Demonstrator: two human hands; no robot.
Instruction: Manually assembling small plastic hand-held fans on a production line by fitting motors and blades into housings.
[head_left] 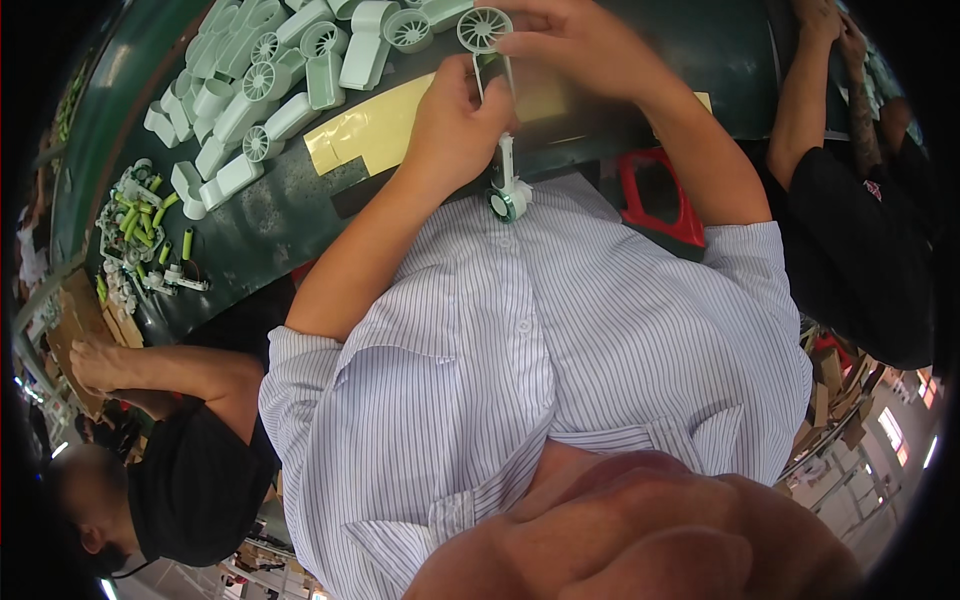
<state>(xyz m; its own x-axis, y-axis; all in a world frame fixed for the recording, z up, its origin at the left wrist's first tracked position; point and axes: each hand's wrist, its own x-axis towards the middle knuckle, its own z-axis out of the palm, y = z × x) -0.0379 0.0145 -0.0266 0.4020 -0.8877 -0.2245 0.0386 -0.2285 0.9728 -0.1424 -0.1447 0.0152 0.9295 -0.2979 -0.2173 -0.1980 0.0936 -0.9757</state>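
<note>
My left hand (455, 125) is closed, thumb and fingers pinching a handheld fan's parts over the table edge. Below its fingers hangs a slim white inner frame (507, 155) with a round motor piece (507, 201) at its lower end, in front of my shirt. Just above that hand is a pale green fan housing (485, 30) with a round spoked grille. My right hand (575, 45) holds the grille's right side, fingers bent around its rim. The housing's handle part is mostly hidden behind my left fingers.
Many pale green fan housings (240, 115) lie piled at the left. Nearer sit white inner parts with yellow-green cylindrical batteries (140, 215). Yellow sheets (375, 125) lie on the dark green table (270, 225). A red plastic frame (665, 200) is at the edge. Co-workers sit on both sides.
</note>
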